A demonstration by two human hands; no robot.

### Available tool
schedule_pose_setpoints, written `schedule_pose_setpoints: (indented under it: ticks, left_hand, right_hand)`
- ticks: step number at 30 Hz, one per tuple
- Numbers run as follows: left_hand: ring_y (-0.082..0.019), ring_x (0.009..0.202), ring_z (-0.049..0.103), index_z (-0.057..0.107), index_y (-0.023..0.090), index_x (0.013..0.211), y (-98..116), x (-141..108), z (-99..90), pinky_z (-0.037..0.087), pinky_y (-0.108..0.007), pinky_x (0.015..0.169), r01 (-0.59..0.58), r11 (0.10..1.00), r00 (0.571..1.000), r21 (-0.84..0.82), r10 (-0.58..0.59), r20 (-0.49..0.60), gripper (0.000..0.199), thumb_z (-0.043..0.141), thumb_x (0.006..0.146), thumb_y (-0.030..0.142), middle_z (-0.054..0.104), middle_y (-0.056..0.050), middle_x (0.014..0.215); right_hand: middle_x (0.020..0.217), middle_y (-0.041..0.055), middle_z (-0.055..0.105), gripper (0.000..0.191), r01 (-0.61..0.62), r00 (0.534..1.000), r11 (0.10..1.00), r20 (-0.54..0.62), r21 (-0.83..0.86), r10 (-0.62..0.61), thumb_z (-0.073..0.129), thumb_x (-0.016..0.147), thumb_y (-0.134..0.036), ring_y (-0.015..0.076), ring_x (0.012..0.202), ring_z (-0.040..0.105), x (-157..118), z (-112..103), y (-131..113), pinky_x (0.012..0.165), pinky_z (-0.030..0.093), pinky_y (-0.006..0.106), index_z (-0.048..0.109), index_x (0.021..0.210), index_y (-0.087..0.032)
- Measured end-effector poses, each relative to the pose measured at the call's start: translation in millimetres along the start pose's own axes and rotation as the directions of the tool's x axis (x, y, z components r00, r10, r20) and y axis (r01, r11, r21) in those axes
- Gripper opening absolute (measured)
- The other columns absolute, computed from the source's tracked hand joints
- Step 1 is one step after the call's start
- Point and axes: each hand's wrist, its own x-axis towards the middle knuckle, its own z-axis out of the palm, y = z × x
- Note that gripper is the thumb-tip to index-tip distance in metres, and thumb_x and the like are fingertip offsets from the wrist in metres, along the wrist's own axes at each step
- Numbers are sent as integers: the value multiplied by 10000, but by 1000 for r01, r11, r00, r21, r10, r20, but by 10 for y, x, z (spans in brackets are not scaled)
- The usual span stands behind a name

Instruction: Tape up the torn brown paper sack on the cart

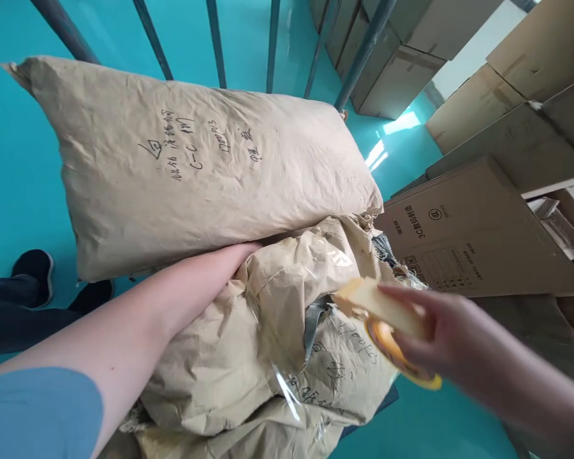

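Tape dispenser [385, 306] juts from right grip [396, 316], clasped; left grip hidden, cannot tell.

At 11 o'clock, on the plump sack [210, 197], we read handwritten "C-C 1M" and what looks like "1700pcs", among Chinese characters. Toward 3 o'clock, the flat carton [497, 223] bears printed "3C数码" and a round CCC-like mark. Toward 5 o'clock, the crumpled sack [220, 357] carries black handwriting we cannot read surely.

Behind the front sack [210, 363] lies the rear sack [229, 172], with cartons [483, 236] right of these 2.
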Motion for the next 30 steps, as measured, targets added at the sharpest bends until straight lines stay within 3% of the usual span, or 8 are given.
schedule_pose_setpoints:
  ticks: [2,5,8,10,16,20,24,30]
  left_hand:
    - [-228,875,723,694,56,1075,263,-119,-83,590,-379,810,17,1000,996,22,-19,92,571,401,1000,540,759,-121,954]
    - [-285,1324,545,547,91,1396,748,-328,-10,452,-442,1100,-112,985,993,133,115,-19,702,176,1016,551,584,-162,1421]
    - [-311,1556,82,351,221,1562,1220,-510,398,52,-523,1272,-291,878,939,380,337,-61,830,368,917,741,215,-72,1669]
    - [-327,1559,6,250,216,1599,1401,-657,752,-14,-537,1269,-334,737,910,588,414,-1,989,409,844,834,110,-83,1686]
    - [-414,1544,34,213,48,1585,1375,-1087,1385,38,-603,1252,-147,517,867,843,478,-141,1152,414,805,871,85,-253,1655]
    - [-412,1540,90,243,26,1576,1337,-1008,1378,102,-579,1251,-107,437,843,893,516,-152,1096,503,835,790,138,-271,1645]
    - [-404,1538,117,267,-2,1562,1359,-845,1277,136,-556,1248,-85,380,860,921,495,-124,1050,539,851,722,163,-277,1640]
    - [-377,1550,72,243,0,1564,1534,-753,1159,129,-552,1257,-26,435,925,900,351,-142,1039,463,847,718,123,-240,1660]
  right_hand:
    - [791,48,733,569,20,999,997,-42,77,-17,634,742,-325,147,527,627,-301,214,451,409,478,223,664,1303,-233]
    - [1065,66,737,576,107,989,981,-119,161,-88,614,775,-302,174,747,706,-510,477,840,570,578,229,623,1351,-277]
    - [940,42,714,597,187,960,973,-235,134,-153,601,759,-247,166,700,681,-596,617,993,503,532,212,619,1354,-302]
    - [884,43,690,634,230,938,969,-286,86,-197,589,727,-182,169,686,670,-666,711,1075,470,496,208,626,1349,-298]
    - [881,42,662,762,301,904,953,-331,44,-270,567,659,-66,162,662,645,-808,1069,1291,526,507,237,575,1393,-268]
    - [808,22,611,766,325,879,946,-365,-9,-305,572,651,-61,159,628,606,-928,1145,1554,504,463,240,563,1391,-257]
    - [737,-11,546,790,301,859,950,-408,-82,-308,503,676,-47,122,538,549,-1465,1224,2215,458,402,209,495,1432,-275]
    - [787,4,586,748,159,934,977,-299,-139,-194,538,700,-62,131,566,542,-1863,1466,2820,493,327,241,506,1412,-288]
